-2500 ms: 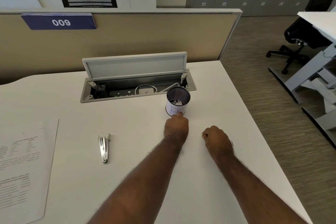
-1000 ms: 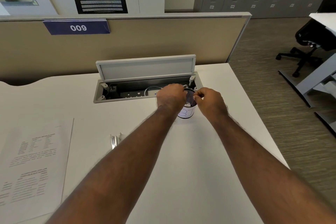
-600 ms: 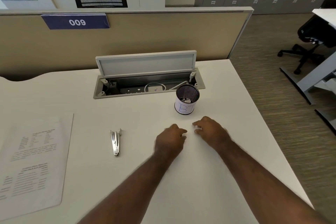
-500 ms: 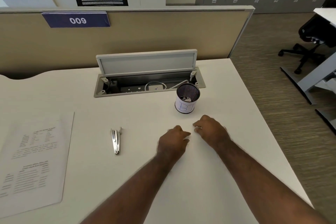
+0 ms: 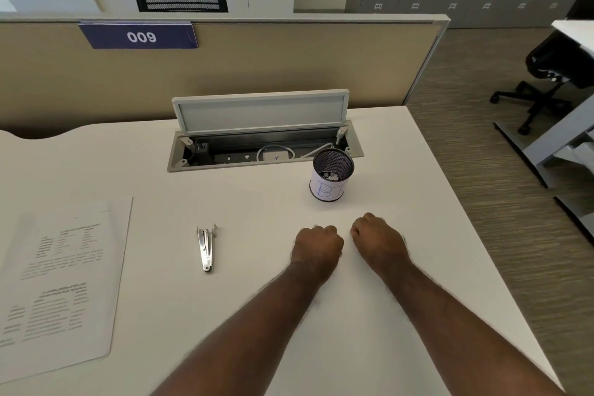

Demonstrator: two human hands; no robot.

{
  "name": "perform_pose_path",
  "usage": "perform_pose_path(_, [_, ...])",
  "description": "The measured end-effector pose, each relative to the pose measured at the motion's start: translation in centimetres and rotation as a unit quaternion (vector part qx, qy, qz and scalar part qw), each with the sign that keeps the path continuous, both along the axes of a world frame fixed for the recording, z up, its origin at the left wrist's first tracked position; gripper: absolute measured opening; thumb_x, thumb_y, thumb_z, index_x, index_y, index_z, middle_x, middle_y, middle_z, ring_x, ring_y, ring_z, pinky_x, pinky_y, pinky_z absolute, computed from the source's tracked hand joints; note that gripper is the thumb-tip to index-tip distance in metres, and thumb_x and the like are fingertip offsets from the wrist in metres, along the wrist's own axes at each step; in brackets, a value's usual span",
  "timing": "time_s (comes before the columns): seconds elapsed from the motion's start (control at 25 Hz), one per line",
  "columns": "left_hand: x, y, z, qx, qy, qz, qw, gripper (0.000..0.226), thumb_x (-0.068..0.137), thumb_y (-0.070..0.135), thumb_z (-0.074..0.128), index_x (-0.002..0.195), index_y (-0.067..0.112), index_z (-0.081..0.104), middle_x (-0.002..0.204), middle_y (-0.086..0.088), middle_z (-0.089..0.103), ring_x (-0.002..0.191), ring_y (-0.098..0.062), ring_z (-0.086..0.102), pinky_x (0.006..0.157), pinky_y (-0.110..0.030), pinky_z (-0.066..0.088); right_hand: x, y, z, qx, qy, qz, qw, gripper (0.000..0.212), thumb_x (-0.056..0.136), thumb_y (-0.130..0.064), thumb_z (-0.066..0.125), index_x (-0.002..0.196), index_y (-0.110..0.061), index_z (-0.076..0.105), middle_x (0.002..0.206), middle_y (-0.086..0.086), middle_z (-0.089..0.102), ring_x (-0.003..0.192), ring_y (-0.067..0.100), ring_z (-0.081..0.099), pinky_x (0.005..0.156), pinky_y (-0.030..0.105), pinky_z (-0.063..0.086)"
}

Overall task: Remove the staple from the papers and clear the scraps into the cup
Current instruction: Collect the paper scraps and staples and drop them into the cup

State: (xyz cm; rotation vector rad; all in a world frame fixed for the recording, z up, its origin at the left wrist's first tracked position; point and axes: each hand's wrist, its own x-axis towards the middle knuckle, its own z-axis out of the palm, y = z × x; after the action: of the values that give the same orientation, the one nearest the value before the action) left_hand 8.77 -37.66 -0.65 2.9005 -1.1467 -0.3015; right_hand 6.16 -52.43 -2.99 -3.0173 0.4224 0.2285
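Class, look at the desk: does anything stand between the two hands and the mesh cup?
Nothing visible does. Bare desk lies between the left hand, the right hand and the cup. The staple remover lies off to the left.

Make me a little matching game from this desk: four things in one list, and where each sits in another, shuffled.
Things:
1. papers
2. staple remover
3. mesh cup
4. cable tray lid

Places:
A. propped open at the desk's back
B. just beyond the two fists
C. far left edge
D. between papers and hands

Pairs: 1-C, 2-D, 3-B, 4-A
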Motion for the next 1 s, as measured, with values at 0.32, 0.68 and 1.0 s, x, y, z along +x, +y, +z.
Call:
perform_pose_path(0.32, [-0.7,-0.7,2.0,0.096,-0.064,-0.110,0.987,0.024,0.037,0.013,0.078,0.042,0.019,0.055,0.046,0.007,0.051,0.039,-0.010,0.050,0.049,-0.022,0.020,-0.2,-1.8,2.3,0.099,-0.055,-0.092,0.989,0.021,0.094,-0.029,0.046,0.091,-0.018,0.064,0.099,0.002,0.061,0.091,0.025,0.060,0.076,0.035,0.052])
perform_pose_path(0.68, [-0.9,-0.6,1.8,0.096,-0.093,-0.122,0.983,0.026,0.034,0.016,0.079,0.045,0.022,0.056,0.048,0.008,0.050,0.039,-0.007,0.047,0.046,-0.022,0.019,6.0,-0.6,8.8,0.153,-0.210,-0.056,0.964,0.022,0.095,-0.033,0.051,0.098,-0.017,0.067,0.103,0.005,0.066,0.085,0.026,0.064,0.074,0.037,0.054])
perform_pose_path(1.0, [0.2,-2.0,1.2,0.043,-0.017,-0.118,0.992,0.022,0.079,-0.014,0.054,0.095,-0.002,0.063,0.101,-0.017,0.061,0.093,-0.033,0.060,0.067,-0.033,0.029,9.0,0.7,9.3,0.128,-0.182,-0.052,0.974,0.023,0.095,-0.029,0.049,0.098,-0.016,0.068,0.102,0.007,0.066,0.085,0.027,0.062,0.070,0.036,0.052])
